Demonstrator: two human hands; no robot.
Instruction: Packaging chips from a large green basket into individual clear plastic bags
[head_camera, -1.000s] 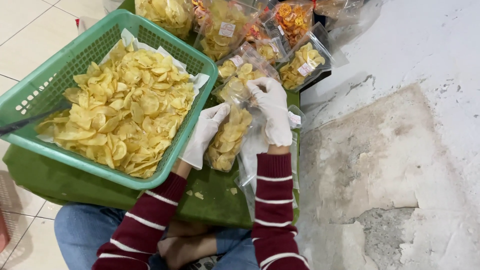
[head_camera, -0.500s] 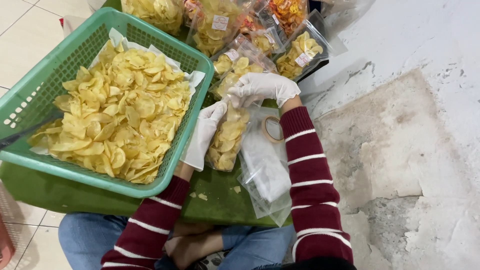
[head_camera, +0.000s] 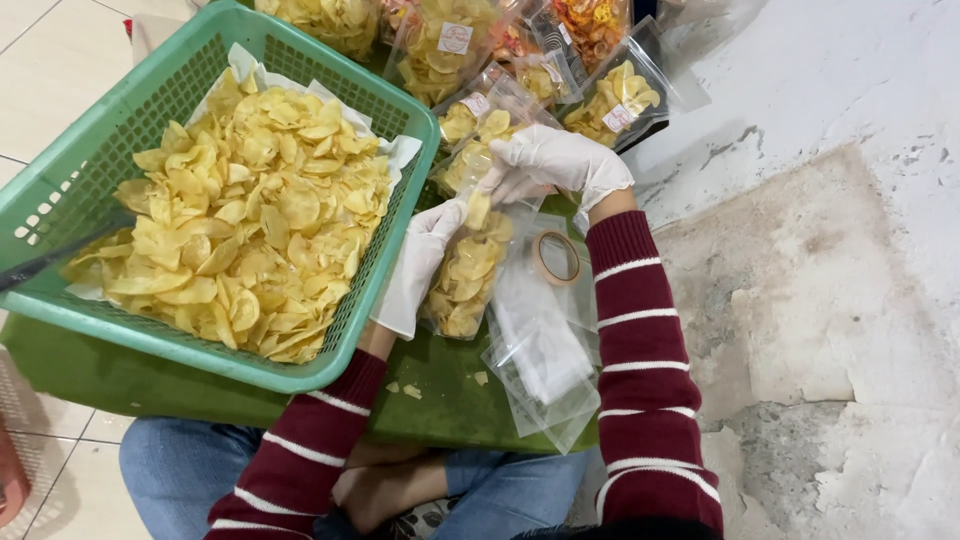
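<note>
Left hand (head_camera: 420, 262) cups the clear chip bag (head_camera: 468, 275) beside the green basket (head_camera: 385, 90) at the table's right edge; right hand (head_camera: 545, 160) pinches its mouth. Loose pinch risks spilling and crushed chips.

The left hand (head_camera: 420, 262) and right hand (head_camera: 548, 162) wear thin, smooth white latex-like gloves with a faint sheen, and grip a glossy, crinkled clear plastic bag of matt yellow chips (head_camera: 468, 272). A green moulded plastic mesh basket (head_camera: 70, 170), lined with white paper, sits on a matt green surface (head_camera: 130, 370). Beside its right edge, the grey concrete floor (head_camera: 800, 280) looks rough and patchy; the striped maroon sleeves (head_camera: 640, 350) are ribbed knit cloth.
</note>
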